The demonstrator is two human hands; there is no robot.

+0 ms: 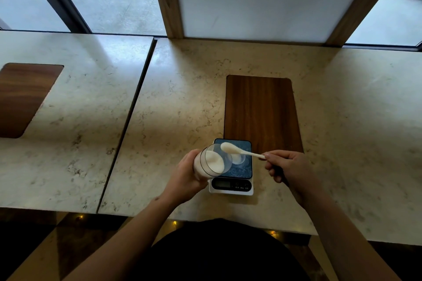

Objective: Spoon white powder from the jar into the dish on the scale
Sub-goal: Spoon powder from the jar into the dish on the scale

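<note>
My left hand (185,175) grips a clear jar (211,163) of white powder, tilted with its mouth toward the right, over the left edge of the scale (231,187). My right hand (288,167) holds a white spoon (239,151) by its handle. The spoon's bowl carries powder and hovers just above the jar's rim. A small clear dish (240,159) sits on the scale's dark platform, partly hidden behind the jar and under the spoon. The scale's display faces me; its reading is too small to tell.
The scale stands on a marble tabletop (182,98), at the near end of an inlaid wooden panel (262,112). A second marble table (68,109) with its own wooden inlay adjoins on the left across a narrow gap. Windows and a wood-framed white panel (262,0) rise behind.
</note>
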